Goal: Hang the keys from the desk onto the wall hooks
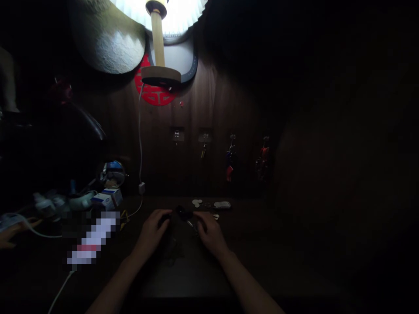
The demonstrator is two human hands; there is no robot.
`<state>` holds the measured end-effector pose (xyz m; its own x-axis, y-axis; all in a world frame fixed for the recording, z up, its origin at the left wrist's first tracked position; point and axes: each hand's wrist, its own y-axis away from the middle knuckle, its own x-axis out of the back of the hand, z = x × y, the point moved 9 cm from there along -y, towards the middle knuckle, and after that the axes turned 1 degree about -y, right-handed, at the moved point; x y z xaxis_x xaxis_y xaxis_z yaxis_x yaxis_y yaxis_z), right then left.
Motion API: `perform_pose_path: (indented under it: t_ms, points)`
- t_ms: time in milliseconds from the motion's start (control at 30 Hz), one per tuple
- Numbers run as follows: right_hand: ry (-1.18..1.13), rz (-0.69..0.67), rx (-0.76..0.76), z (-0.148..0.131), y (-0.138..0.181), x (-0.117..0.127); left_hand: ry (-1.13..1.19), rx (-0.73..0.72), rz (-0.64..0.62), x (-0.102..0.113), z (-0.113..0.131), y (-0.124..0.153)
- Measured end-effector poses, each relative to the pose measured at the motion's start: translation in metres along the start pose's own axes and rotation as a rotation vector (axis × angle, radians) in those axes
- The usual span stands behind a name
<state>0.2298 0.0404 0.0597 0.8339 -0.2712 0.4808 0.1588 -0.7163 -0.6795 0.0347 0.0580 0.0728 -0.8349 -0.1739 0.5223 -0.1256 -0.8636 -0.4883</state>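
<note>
In the dim head view, my left hand (pixel 155 226) rests on the dark tabletop. Its fingers curve forward and its thumb stands apart, with nothing seen in it. Across from it my right hand (pixel 211 230) lies in a like pose, thumb and fingers apart. Between the hands is a small black object (pixel 183 212), close to the right fingertips; too dark to name. A thin shiny metal piece (pixel 192 226) lies beside the right thumb; whether it is touched I cannot tell. Nearer me, a faint dark looped thing (pixel 173 253) lies on the table.
White discs (pixel 197 203), an oval silvery item (pixel 222 205) and a small pale piece (pixel 216 216) lie behind my right hand. Keys (pixel 230 161) hang on wall hooks. A lit lamp (pixel 157 43) is overhead. Left are boxes (pixel 108 198), a cable (pixel 140 131) and another person's hand (pixel 11 233).
</note>
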Motion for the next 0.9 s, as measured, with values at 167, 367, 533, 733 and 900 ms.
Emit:
perform_pose_path:
  t_ms: [167,367,533,733,900]
  points:
    - [-0.161,-0.083,-0.091,0.002,0.002,-0.01,0.279,0.136,-0.093,-0.033,0.012,-0.001]
    - [-0.396,-0.164,-0.273,0.014,0.002,-0.022,0.524,0.253,-0.145,-0.052,0.014,0.0]
    - [-0.444,-0.136,-0.334,0.022,0.002,-0.023,0.527,0.301,-0.129,-0.057,0.012,-0.001]
    - [-0.652,-0.068,-0.512,0.04,0.007,-0.028,0.31,0.232,-0.113,-0.056,0.008,-0.004]
    - [-0.717,-0.033,-0.589,0.045,0.009,-0.03,0.116,0.12,-0.021,-0.046,0.018,0.0]
